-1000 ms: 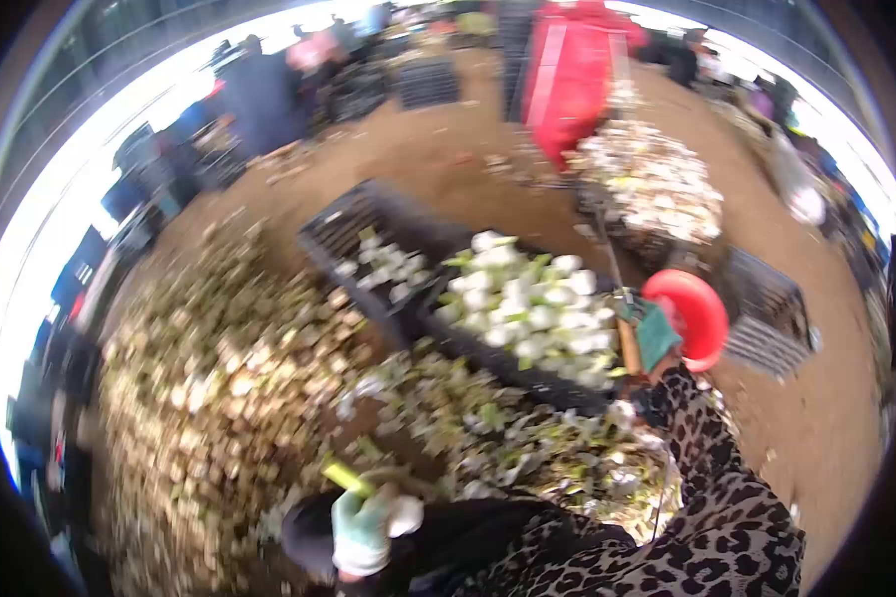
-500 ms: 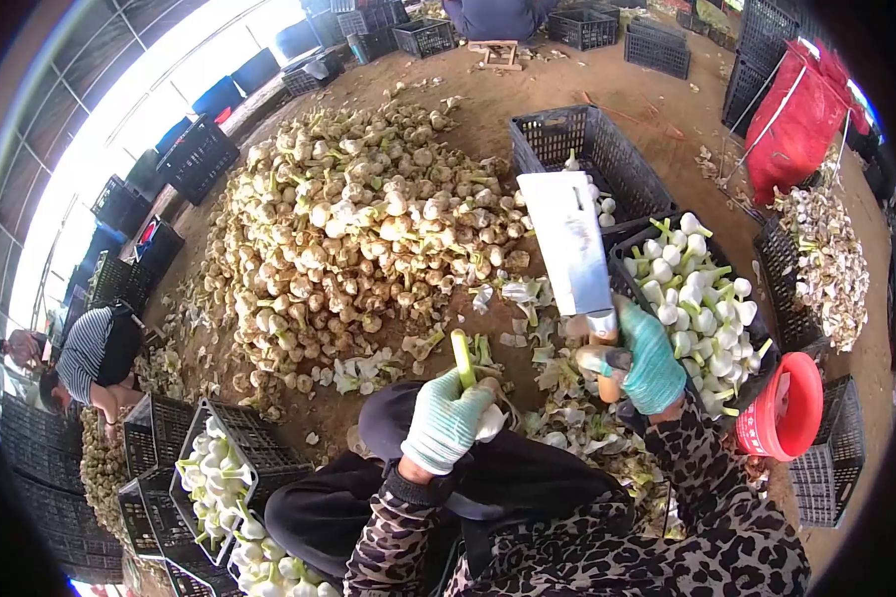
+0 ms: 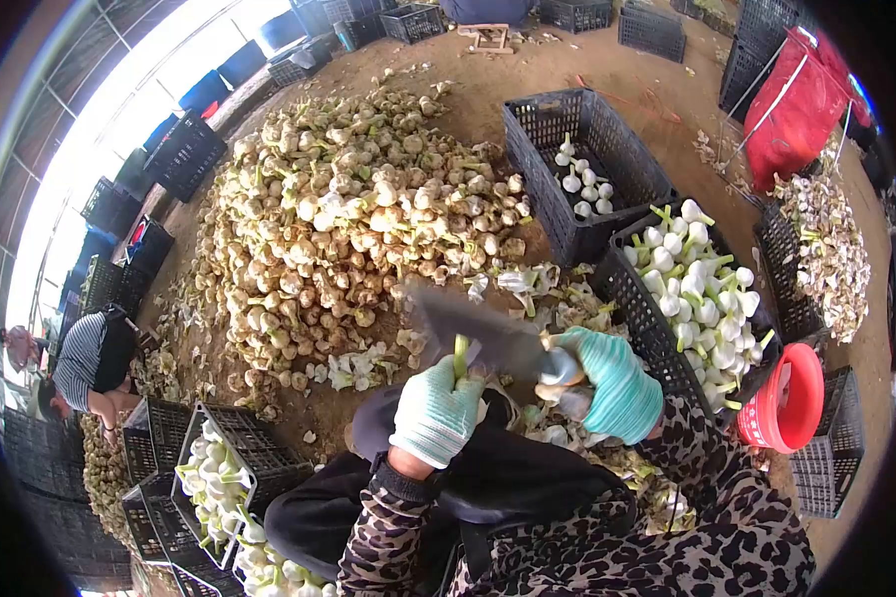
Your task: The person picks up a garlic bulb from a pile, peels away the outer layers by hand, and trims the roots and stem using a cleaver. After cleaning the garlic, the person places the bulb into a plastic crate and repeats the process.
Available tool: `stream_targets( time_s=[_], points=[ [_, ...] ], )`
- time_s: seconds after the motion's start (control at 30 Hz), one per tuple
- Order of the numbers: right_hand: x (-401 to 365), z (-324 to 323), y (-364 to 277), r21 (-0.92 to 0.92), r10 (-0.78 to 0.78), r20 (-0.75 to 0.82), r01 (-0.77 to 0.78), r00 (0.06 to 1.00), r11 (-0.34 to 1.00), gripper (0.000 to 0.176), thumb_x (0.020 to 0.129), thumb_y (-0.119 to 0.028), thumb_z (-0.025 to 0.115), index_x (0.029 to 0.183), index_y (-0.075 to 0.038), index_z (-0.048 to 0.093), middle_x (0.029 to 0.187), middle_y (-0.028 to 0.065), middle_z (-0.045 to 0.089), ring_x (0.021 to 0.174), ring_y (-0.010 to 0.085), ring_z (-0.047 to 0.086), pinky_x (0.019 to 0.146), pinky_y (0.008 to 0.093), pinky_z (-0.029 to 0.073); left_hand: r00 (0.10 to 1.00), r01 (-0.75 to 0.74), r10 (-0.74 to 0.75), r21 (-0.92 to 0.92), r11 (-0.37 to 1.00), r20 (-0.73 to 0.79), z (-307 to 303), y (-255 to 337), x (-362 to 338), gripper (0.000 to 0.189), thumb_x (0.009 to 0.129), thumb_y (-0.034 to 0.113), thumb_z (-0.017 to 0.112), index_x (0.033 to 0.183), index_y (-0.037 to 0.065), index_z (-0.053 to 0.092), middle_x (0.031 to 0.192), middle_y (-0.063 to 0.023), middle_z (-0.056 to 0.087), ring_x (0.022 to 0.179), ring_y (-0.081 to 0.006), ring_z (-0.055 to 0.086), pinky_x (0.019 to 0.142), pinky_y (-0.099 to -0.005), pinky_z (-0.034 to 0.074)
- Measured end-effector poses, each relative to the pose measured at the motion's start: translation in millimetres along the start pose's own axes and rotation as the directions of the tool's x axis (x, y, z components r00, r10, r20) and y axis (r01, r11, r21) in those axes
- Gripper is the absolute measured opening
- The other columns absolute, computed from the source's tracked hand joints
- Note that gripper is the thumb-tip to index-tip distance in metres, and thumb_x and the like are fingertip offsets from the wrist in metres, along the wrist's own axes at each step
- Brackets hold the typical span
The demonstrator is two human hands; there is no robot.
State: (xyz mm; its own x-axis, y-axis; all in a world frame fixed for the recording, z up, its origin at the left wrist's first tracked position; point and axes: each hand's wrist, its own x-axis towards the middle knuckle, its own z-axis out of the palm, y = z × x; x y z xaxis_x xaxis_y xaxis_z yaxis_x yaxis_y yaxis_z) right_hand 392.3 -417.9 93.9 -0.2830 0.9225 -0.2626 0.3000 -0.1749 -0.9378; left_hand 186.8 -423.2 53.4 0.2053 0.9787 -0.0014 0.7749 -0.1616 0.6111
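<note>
My left hand (image 3: 435, 413), in a pale knit glove, is closed around a garlic bulb above my lap. Its green stem (image 3: 461, 355) sticks up past the fingers, while the glove hides most of the bulb. In my right hand (image 3: 619, 390), gloved in teal, is the handle of a cleaver (image 3: 483, 333). The wide blade, blurred by motion, reaches left to the stem just above my left fingers; whether it touches cannot be made out. Beyond both hands lies a big heap of untrimmed garlic (image 3: 358, 214).
Right of me, a black crate (image 3: 657, 343) is full of white garlic; another crate (image 3: 558, 224) behind it holds several bulbs. A red bucket (image 3: 801, 398) stands at far right. Crated garlic (image 3: 214, 473) sits at my left. A person (image 3: 95, 358) bends down at far left.
My right hand has swung the cleaver from upright at the right down and leftward to the garlic stem. My left hand stays closed on the garlic. The view has shifted slightly.
</note>
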Motion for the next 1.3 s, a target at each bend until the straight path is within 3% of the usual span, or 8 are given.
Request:
stream_targets(
  time_s=[0.17,0.4,0.6,0.77,0.83,0.87,0.93,1.3],
  points=[
    [14.6,-9.6,10.3,-0.474,-0.455,0.247,0.516,0.856,0.714,0.038,0.069,-0.019,0.059,0.105,-0.006,0.054,0.085,0.0064,0.061,0.072,0.0199,0.06,0.063,0.0361,0.051,0.823,-0.33,0.561,0.736,0.592,-0.083,6.3,-4.5,-1.9,0.023,0.071,0.023,0.055,0.089,0.008,0.059,0.083,-0.0106,0.058,0.077,-0.0264,0.056,0.071,-0.0373,0.045],
    [61.3,-21.4,118.5,0.454,0.065,-0.056,-0.033,0.996,0.89,0.01,0.082,-0.005,0.051,0.091,-0.001,0.049,0.064,0.0025,0.056,0.059,0.0127,0.058,0.051,0.0217,0.047,0.957,0.01,-0.069,-0.205,0.979,-0.282,-31.9,33.6,-13.4,0.011,0.08,0.01,0.051,0.082,0.002,0.058,0.061,-0.0034,0.056,0.054,-0.0156,0.055,0.048,-0.0268,0.042],
    [3.2,0.8,32.3,0.056,-0.208,-0.128,0.216,0.97,0.975,0.021,0.073,-0.014,0.066,0.075,-0.004,0.048,0.056,-0.0053,0.045,0.049,0.0042,0.044,0.04,0.0169,0.034,0.909,-0.023,-0.414,-0.986,-0.162,0.047,-18.3,7.3,1.6,0.032,0.088,0.027,0.043,0.103,0.0,0.051,0.092,-0.0146,0.055,0.075,-0.0234,0.058,0.064,-0.0381,0.054],
    [-1.7,20.4,20.1,-0.405,-0.646,0.025,0.599,0.763,0.691,0.028,0.066,-0.015,0.065,0.09,-0.006,0.054,0.068,0.0089,0.055,0.061,0.024,0.058,0.057,0.0343,0.046,0.898,-0.11,-0.44,-0.971,-0.21,-0.006,18.8,5.6,-1.1,0.023,0.084,0.027,0.048,0.094,0.007,0.049,0.085,-0.0059,0.054,0.074,-0.0173,0.053,0.063,-0.0293,0.045],
    [4.8,30.6,38.2,-0.551,-0.595,0.074,0.53,0.801,0.645,0.028,0.065,-0.011,0.061,0.092,-0.006,0.053,0.073,0.0107,0.057,0.067,0.0289,0.058,0.061,0.0377,0.046,0.573,-0.259,-0.806,-0.901,-0.349,0.147,-18.5,73.7,10.8,0.015,0.07,0.015,0.059,0.069,0.001,0.053,0.063,-0.0083,0.055,0.06,-0.0235,0.054,0.053,-0.0335,0.043],
    [6.6,31.3,40.9,-0.548,-0.596,0.07,0.53,0.8,0.647,0.028,0.065,-0.011,0.061,0.092,-0.006,0.053,0.073,0.0107,0.057,0.067,0.0289,0.058,0.061,0.0377,0.046,0.573,-0.257,-0.806,-0.903,-0.345,0.145,-12.4,61.4,12.6,0.015,0.07,0.015,0.059,0.069,0.001,0.053,0.063,-0.0083,0.055,0.06,-0.0235,0.054,0.053,-0.0335,0.043],
    [8.1,31.4,44.3,-0.627,-0.612,0.137,0.546,0.779,0.556,0.034,0.063,-0.01,0.059,0.096,-0.004,0.052,0.079,0.0101,0.058,0.074,0.0288,0.057,0.064,0.0381,0.046,0.921,-0.045,-0.052,-0.238,0.97,-0.386,0.2,29.3,17.8,0.016,0.071,0.018,0.059,0.068,0.005,0.05,0.061,-0.0041,0.051,0.059,-0.0203,0.052,0.058,-0.03,0.042],
    [24.6,28.5,70.4,-0.61,-0.659,0.121,0.579,0.742,0.541,0.036,0.06,-0.013,0.062,0.095,-0.004,0.054,0.083,0.0115,0.057,0.08,0.0296,0.057,0.067,0.0386,0.046,0.88,0.036,0.024,0.116,0.993,-0.474,30.0,6.3,-5.8,0.023,0.077,0.023,0.053,0.092,0.005,0.052,0.082,-0.0053,0.058,0.075,-0.0167,0.055,0.07,-0.0316,0.043]
  ],
)
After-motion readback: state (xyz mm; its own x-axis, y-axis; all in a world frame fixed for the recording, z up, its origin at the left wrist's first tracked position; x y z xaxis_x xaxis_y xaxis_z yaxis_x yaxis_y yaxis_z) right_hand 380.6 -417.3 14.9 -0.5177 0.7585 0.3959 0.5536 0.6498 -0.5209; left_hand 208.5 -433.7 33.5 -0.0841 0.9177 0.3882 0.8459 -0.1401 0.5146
